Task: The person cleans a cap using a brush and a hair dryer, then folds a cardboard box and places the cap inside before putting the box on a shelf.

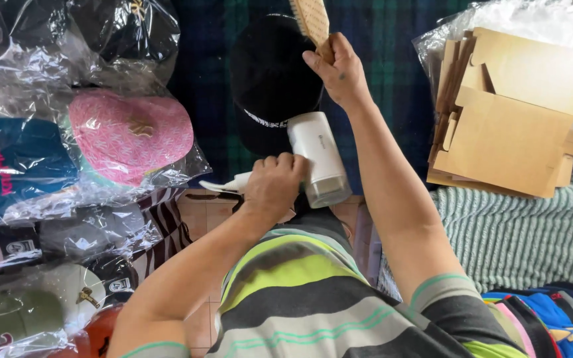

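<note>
A black cap lies on a dark plaid cloth in front of me. My right hand grips a wooden brush by its handle, held over the cap's upper right edge. My left hand holds a white handheld steamer, whose body points toward the cap's lower edge. The cap's lower part is partly hidden behind the steamer and my left hand.
Several caps in clear plastic bags fill the left side, among them a pink patterned cap and a blue one. Flat brown cardboard boxes are stacked at the right on a green ribbed cloth.
</note>
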